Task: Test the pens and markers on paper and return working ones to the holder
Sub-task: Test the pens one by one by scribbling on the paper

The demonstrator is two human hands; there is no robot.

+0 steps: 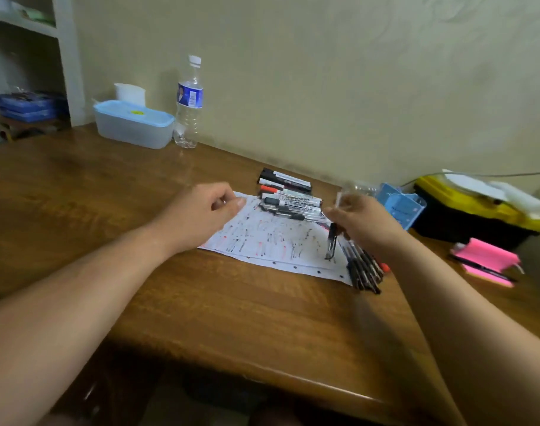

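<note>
Head view. Left hand (201,210) lay at the far-left corner of the paper (277,245), likely to keep the sheet from sliding; fingers curled, thumb at the edge, pinching or only weighting it, could not tell. Right hand (362,222), blurred, pinched a pen (331,241) held steep, tip down on the scribbled sheet, probably mid-test. Markers (288,195) lay in a row beyond both hands. Spare pens (364,269) lay bunched just under the right wrist. Holder (404,206) stood just beyond the right hand, within easy reach for returns. Both forearms reached forward over the table (108,192).
</note>
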